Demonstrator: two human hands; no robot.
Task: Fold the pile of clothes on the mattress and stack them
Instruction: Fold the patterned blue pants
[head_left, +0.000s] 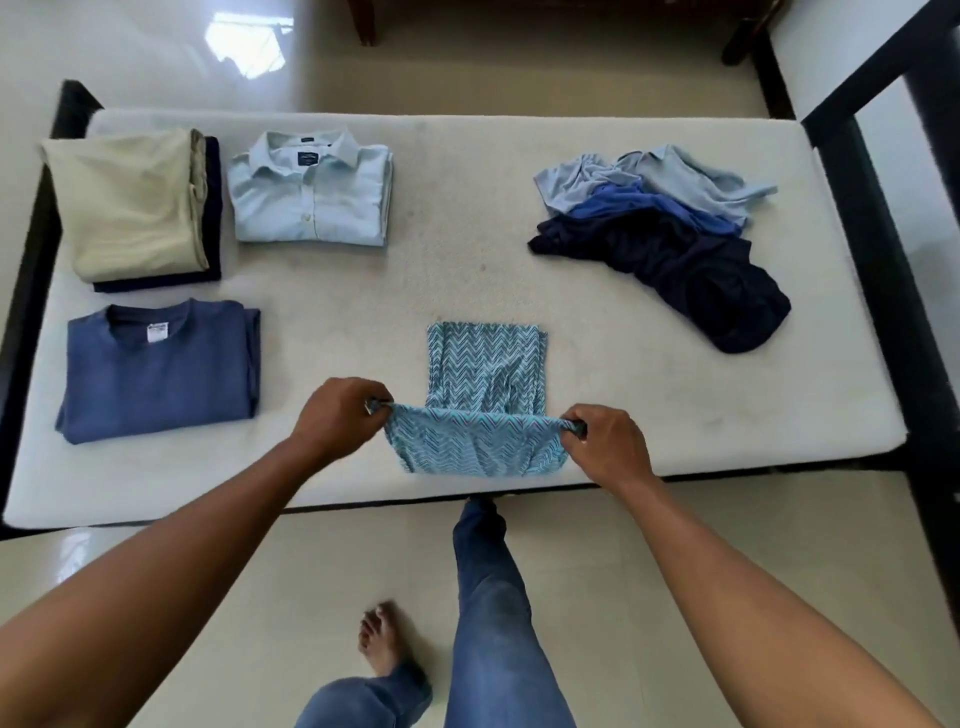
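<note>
While the left hand (337, 415) and right hand (609, 448) each pinch 1 lifted corner of the zigzag garment (485, 364) near the front edge of the mattress (467, 260), carry both level, landing edges square.

The zigzag teal cloth (485, 374) sits near the front edge of the white mattress (467, 218), its near end lifted and pinched at both corners. The unfolded pile (670, 234) of light blue, blue and navy stuff is back right. Over on the left are a folded blue tee (156, 374), a folded light blue shirt (311, 202) and a beige-on-navy stack (130, 208).
</note>
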